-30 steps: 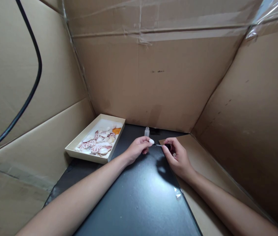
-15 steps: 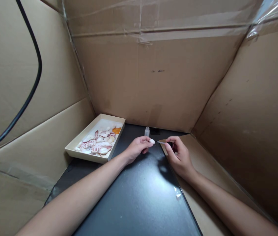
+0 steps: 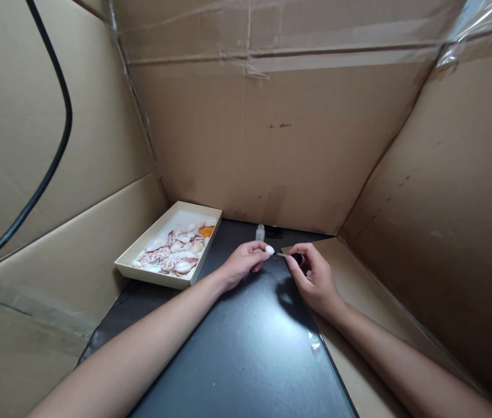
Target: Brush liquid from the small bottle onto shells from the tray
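My left hand [image 3: 242, 262] pinches a small white shell [image 3: 269, 250] between thumb and fingers, just above the black mat [image 3: 246, 342]. My right hand [image 3: 313, 277] grips a small brush with a dark cap [image 3: 297, 258]; its thin tip [image 3: 279, 255] points left and nearly touches the shell. Right behind the shell stands a little clear bottle [image 3: 260, 233], uncapped.
A cream tray [image 3: 141, 262] holding several white, red-striped and orange shells sits at the left of the mat. Cardboard walls [image 3: 272, 145] enclose the space on all sides. A black cable [image 3: 50, 157] hangs across the left wall.
The brush tip in my right hand shifted slightly back and forth beside the shell; both hands otherwise stay in place.
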`<state>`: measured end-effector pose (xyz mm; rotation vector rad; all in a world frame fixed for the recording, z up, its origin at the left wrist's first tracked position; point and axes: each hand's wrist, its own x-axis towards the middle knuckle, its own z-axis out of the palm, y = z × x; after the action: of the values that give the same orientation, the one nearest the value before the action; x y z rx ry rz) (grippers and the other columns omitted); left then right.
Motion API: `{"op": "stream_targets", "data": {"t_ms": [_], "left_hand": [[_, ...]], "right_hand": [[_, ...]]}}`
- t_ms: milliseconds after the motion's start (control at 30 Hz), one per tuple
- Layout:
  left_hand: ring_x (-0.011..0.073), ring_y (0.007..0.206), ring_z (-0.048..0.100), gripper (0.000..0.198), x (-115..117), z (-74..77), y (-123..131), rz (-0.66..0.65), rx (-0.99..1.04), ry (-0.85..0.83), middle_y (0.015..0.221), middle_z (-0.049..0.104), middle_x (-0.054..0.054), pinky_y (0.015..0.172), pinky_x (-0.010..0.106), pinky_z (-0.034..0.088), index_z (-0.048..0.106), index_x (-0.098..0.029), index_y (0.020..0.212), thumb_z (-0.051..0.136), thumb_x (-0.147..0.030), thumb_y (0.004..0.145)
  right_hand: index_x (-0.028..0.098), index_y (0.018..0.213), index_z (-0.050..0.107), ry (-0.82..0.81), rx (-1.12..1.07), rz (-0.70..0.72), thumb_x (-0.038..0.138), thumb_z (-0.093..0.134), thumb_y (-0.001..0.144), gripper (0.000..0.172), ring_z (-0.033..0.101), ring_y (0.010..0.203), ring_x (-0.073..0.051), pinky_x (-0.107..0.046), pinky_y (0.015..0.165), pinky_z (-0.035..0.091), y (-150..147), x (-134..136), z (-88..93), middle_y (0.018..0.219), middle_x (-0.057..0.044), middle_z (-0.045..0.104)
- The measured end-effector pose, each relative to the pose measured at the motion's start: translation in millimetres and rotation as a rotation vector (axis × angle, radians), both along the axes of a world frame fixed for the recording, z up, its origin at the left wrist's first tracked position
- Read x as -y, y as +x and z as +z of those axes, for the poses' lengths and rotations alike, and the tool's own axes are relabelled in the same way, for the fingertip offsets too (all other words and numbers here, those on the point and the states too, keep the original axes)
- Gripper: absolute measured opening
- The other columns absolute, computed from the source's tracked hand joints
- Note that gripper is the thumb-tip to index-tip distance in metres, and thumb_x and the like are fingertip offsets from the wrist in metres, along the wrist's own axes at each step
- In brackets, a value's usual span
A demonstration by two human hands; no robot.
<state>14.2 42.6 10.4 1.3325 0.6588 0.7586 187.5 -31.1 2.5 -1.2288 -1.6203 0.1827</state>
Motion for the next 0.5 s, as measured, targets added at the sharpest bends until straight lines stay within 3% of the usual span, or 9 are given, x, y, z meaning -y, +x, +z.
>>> {"op": "stream_targets", "data": {"t_ms": [500], "left_hand": [[0.0035,0.050,0.034,0.035,2.7,3.9,-0.3,-0.029,-0.033,0.034,0.064,0.042,-0.006,0.049,0.020,0.021,0.055,-0.013,0.085,0.067,-0.042,0.070]], "right_hand": [[0.021,0.096,0.055,0.032,0.006,-0.001,0.026,0.052,0.091,0.008,0.046,0.060,-0.012,-0.025,0.057,0.039,0.0,-0.4,1.1,0.078,0.000,0.053]]}}
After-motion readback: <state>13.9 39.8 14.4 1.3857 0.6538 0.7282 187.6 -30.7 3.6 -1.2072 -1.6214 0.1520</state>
